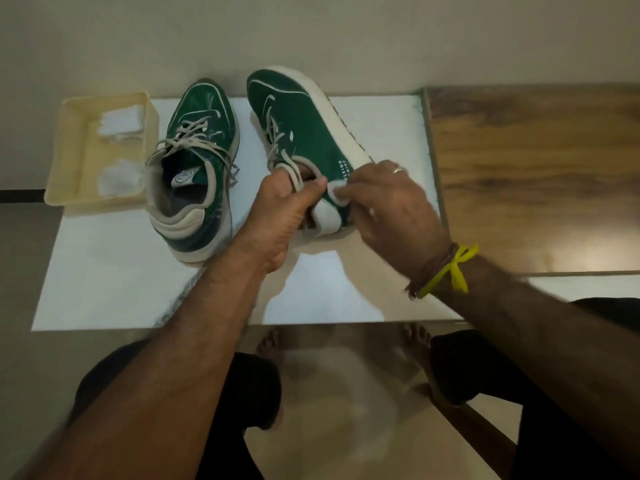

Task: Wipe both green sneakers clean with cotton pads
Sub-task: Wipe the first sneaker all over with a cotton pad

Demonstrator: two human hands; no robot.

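Right sneaker (304, 133) collar gripped by left fingers (311, 187) (tips hidden); right fingers (349, 195) pinch cotton pad (336, 194).

Head cam — steep downward, close over table (104, 289)

The tilted green sneaker (304, 133) has small white letters on its side near the heel. One row looks like "LIVING". The row under it is too small and blurry to read.
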